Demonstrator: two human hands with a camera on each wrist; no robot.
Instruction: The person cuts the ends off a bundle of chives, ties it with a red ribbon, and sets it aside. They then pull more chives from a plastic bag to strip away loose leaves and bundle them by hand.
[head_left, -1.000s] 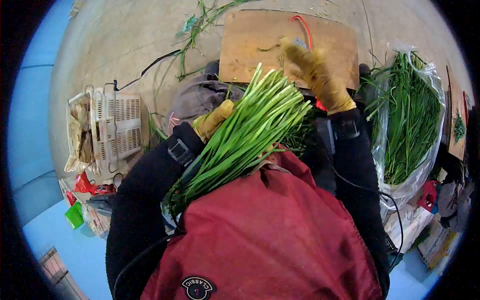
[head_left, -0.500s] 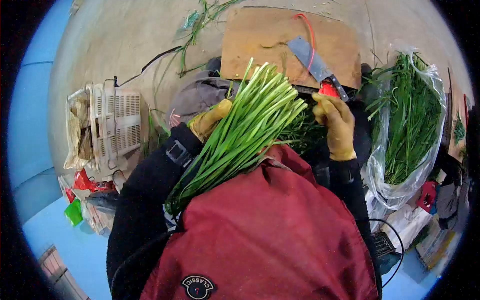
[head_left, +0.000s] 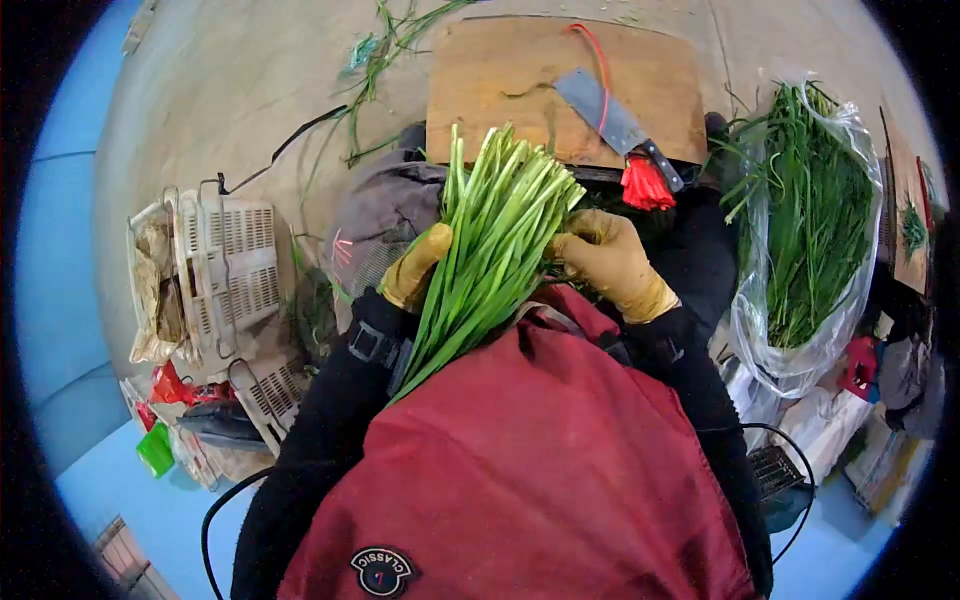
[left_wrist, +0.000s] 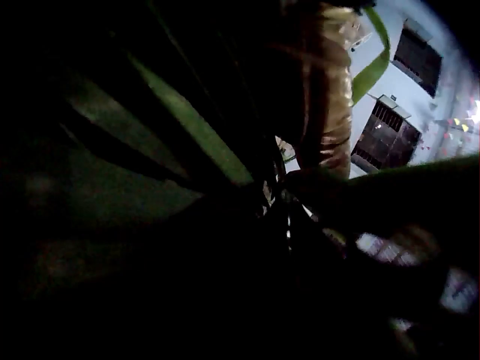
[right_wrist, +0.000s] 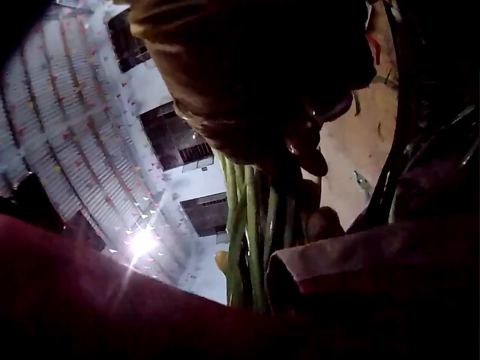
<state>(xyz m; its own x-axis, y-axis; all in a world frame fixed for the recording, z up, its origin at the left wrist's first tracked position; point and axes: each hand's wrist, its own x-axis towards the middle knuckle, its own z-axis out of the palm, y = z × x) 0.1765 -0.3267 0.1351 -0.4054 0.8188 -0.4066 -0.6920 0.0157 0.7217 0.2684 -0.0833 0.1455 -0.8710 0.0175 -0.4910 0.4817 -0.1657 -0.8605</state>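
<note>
A thick bunch of garlic chives (head_left: 490, 240) lies across the person's lap in the head view, pale stem ends pointing away. The gloved left hand (head_left: 418, 265) grips its left side, thumb over the leaves. At its right side, the gloved right hand (head_left: 612, 262) has curled fingers against the stems. The right wrist view shows that hand's curled fingers (right_wrist: 307, 154) at the green stems (right_wrist: 251, 225); any small thing between them is hidden. Leaves and shadow fill most of the left wrist view, with a gloved finger (left_wrist: 326, 97) near the top.
A cleaver (head_left: 605, 110) lies on a wooden board (head_left: 490, 70) ahead, beside a red cord (head_left: 603, 75). Red strips (head_left: 645, 185) hang at the board's near edge. A clear plastic bag (head_left: 790, 370) of greens stands right; a white crate (head_left: 235, 250) stands left.
The right hand has come back from over the board, past the red strips, to the right side of the chives. The left hand keeps its grip, and the bunch has turned more upright in view.
</note>
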